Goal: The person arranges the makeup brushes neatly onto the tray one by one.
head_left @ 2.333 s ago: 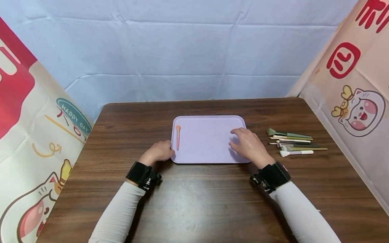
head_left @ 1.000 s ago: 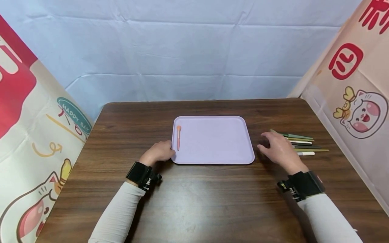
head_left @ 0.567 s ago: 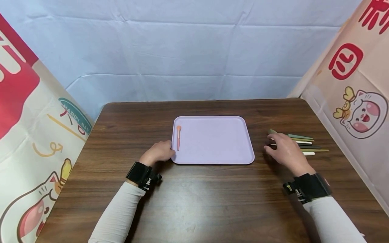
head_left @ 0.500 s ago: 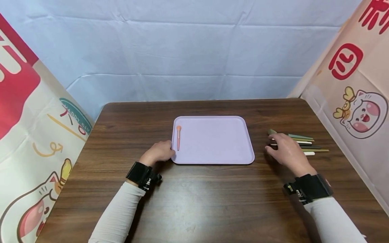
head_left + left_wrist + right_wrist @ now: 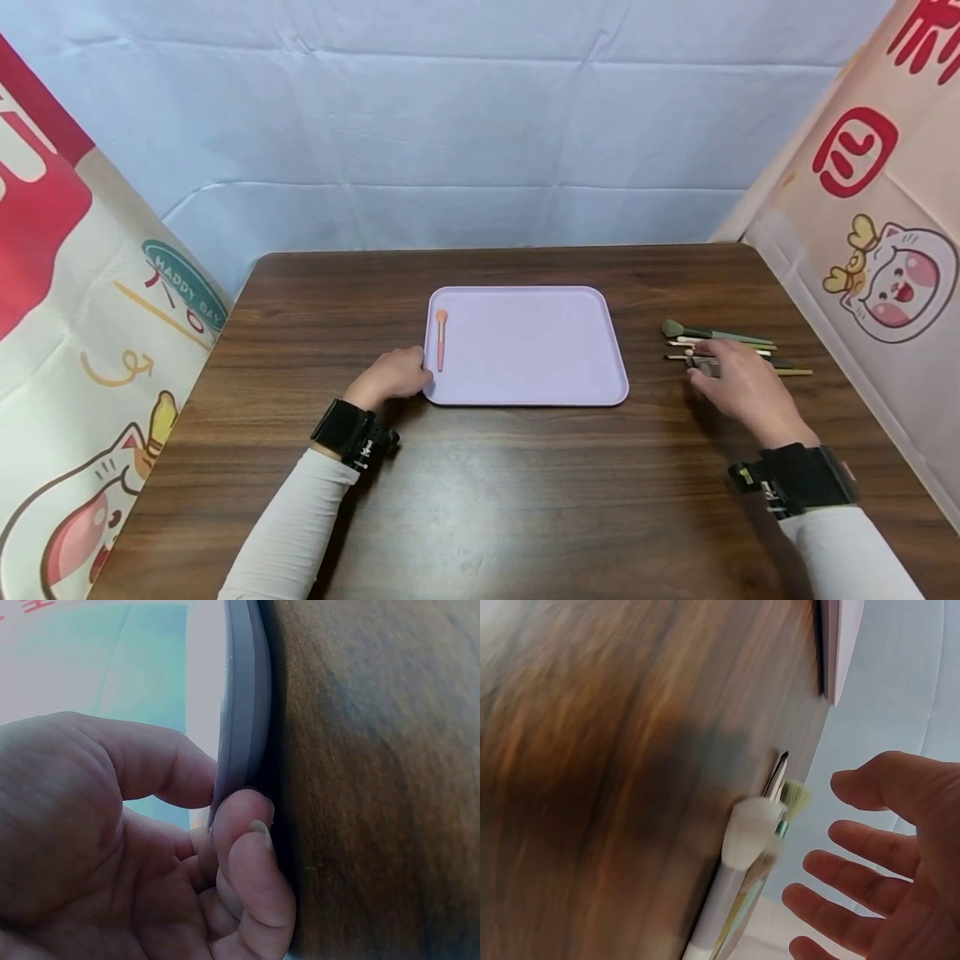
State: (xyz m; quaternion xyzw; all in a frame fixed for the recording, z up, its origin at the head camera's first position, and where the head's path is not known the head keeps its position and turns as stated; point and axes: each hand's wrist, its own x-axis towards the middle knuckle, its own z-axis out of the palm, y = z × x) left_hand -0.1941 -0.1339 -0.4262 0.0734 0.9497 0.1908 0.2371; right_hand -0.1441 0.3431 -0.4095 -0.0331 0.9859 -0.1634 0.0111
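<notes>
I see one pink brush [image 5: 440, 339] on the tray [image 5: 525, 392]; the rest, roughly six brushes [image 5: 716, 346], lie right. My left hand [image 5: 390, 377] pinches the tray's near-left corner; right hand [image 5: 742, 387] hovers over them, fingers spread, empty.

This looks like a makeshift recording booth set up indoors, not a lived-in room. A creased pale blue sheet [image 5: 480, 125] hangs as a backdrop beyond the far edge of the dark wood-grain surface [image 5: 480, 500], with fold lines showing across it. Off to the left of the left grip stands a printed banner [image 5: 90, 333] with a cartoon cat and the words "HAPPY DAY"; to the right of the right grip a similar peach-coloured banner [image 5: 877, 250] with red characters and a cat face closes that side. Both arms wear black wrist straps [image 5: 352, 433], probably camera mounts, though that is hard to tell.
</notes>
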